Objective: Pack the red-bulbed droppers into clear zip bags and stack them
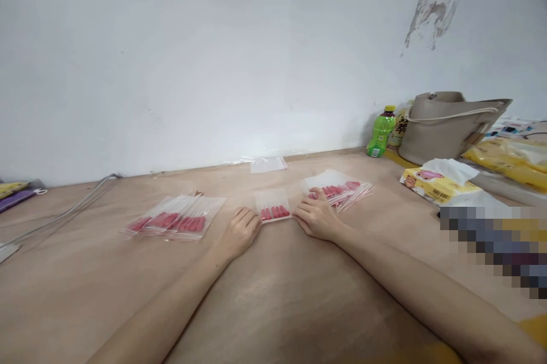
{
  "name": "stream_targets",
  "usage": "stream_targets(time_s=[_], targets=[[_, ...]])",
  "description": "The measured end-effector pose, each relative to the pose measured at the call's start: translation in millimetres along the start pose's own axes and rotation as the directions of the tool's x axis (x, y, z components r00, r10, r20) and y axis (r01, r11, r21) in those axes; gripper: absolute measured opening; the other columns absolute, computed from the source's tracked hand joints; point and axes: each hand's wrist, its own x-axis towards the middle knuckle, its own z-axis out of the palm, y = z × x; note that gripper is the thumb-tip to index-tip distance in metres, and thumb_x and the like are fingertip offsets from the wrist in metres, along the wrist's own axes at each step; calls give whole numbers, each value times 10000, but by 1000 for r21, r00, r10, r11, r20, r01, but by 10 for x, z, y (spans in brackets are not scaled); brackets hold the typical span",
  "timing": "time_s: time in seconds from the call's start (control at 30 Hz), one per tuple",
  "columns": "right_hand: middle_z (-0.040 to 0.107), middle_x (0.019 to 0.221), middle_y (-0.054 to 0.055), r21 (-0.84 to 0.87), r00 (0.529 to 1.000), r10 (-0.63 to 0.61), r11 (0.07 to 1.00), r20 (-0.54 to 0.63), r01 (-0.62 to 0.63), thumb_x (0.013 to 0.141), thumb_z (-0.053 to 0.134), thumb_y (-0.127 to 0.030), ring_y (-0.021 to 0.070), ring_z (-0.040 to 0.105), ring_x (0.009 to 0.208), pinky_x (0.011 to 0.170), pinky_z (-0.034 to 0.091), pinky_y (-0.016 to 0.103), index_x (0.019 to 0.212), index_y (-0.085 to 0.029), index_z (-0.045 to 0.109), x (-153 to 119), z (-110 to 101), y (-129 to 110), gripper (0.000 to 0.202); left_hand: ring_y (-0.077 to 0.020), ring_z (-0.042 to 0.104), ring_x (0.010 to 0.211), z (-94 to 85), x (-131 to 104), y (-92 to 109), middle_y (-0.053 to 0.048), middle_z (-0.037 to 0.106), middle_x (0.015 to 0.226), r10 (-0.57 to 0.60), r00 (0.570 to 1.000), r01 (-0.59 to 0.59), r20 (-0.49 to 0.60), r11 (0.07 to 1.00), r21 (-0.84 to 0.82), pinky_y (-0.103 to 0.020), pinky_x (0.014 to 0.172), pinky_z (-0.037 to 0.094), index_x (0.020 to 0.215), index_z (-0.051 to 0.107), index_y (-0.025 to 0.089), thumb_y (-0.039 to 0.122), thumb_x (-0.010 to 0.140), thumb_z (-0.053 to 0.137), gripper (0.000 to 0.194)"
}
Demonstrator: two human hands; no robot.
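Observation:
A small clear plastic bag (pixel 273 205) with red pieces at its near end lies flat on the wooden table (pixel 273 295), in the middle. My left hand (pixel 239 231) rests at its left edge, fingertips touching the bag. My right hand (pixel 315 217) presses on its right edge. A row of similar filled bags (pixel 177 219) lies to the left of my left hand. Another stack of filled bags (pixel 337 187) lies just beyond my right hand.
An empty clear bag (pixel 268 164) lies by the white wall. A green bottle (pixel 381 131), a beige bag (pixel 448 125) and a tissue pack (pixel 440 182) stand at the right. A grey cable (pixel 64 213) runs along the left.

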Motion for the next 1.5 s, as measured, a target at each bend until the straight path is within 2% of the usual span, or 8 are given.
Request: stream_targets(time_s=[0.27, 0.4, 0.7, 0.93, 1.1, 1.23, 1.33, 1.5], targets=[[580, 653, 6, 13, 1000, 7, 1000, 4, -7, 810, 416, -174, 130, 479, 703, 902, 190, 422, 725, -179, 565, 3, 22, 22, 172, -194, 508, 640, 18, -12, -30, -54, 547, 638, -78, 993, 77, 85, 997, 18, -311, 608, 418, 648, 509, 150, 288, 891, 379, 309], [597, 844, 49, 91, 1000, 14, 996, 20, -15, 779, 484, -256, 174, 487, 828, 819, 277, 375, 867, -190, 576, 22, -15, 11, 143, -182, 522, 648, -40, 3, 9, -43, 561, 644, -73, 992, 75, 101, 997, -16, -300, 626, 427, 643, 522, 154, 296, 887, 395, 310], [601, 896, 78, 200, 998, 54, 978, 28, -58, 769, 400, -65, 157, 528, 796, 686, 390, 275, 795, -160, 510, 45, 111, -44, 147, -266, 467, 1061, -234, -306, -121, -102, 552, 1085, -249, 968, 250, 27, 968, -35, -437, 908, 363, 1107, 499, 181, 352, 823, 480, 332], [616, 962, 101, 168, 930, 319, 942, -181, -290, 773, 417, -105, 188, 542, 875, 783, 404, 316, 825, -162, 533, -69, -150, 443, 139, -265, 492, 1048, -473, -880, -354, -99, 528, 1136, -446, 893, 446, 55, 895, 19, -418, 888, 408, 1084, 496, 178, 358, 828, 424, 321], [640, 807, 48, 120, 861, 504, 861, -63, -495, 685, 446, -103, 171, 580, 710, 644, 419, 289, 870, -183, 544, -475, -444, 917, 224, -286, 482, 1064, -515, -1026, -412, -130, 522, 1149, -555, 824, 541, 115, 830, 132, -428, 849, 429, 1078, 505, 133, 394, 830, 390, 378], [646, 764, 40, -115, 837, 547, 833, 19, -541, 596, 434, -66, 206, 574, 735, 661, 350, 328, 702, -195, 541, -706, -605, 1087, 197, -296, 496, 1037, -481, -976, -408, -122, 566, 1091, -531, 840, 515, 115, 846, 138, -449, 835, 428, 1051, 539, 143, 399, 814, 425, 367], [636, 804, 45, -143, 848, 524, 836, -79, -529, 594, 430, -49, 213, 553, 795, 685, 313, 338, 718, -189, 543, -616, -641, 950, 218, -283, 508, 1015, -448, -820, -309, -99, 593, 1043, -454, 883, 452, 115, 891, 48, -451, 863, 407, 1045, 552, 164, 368, 798, 474, 330], [610, 812, 44, 105, 932, 321, 946, -169, -307, 697, 453, -92, 168, 520, 801, 741, 309, 317, 729, -184, 553, -157, -466, 327, 139, -271, 499, 1032, -190, -348, 20, -121, 579, 1080, -329, 934, 352, 137, 914, -202, -468, 870, 402, 1057, 557, 151, 291, 808, 480, 296]])
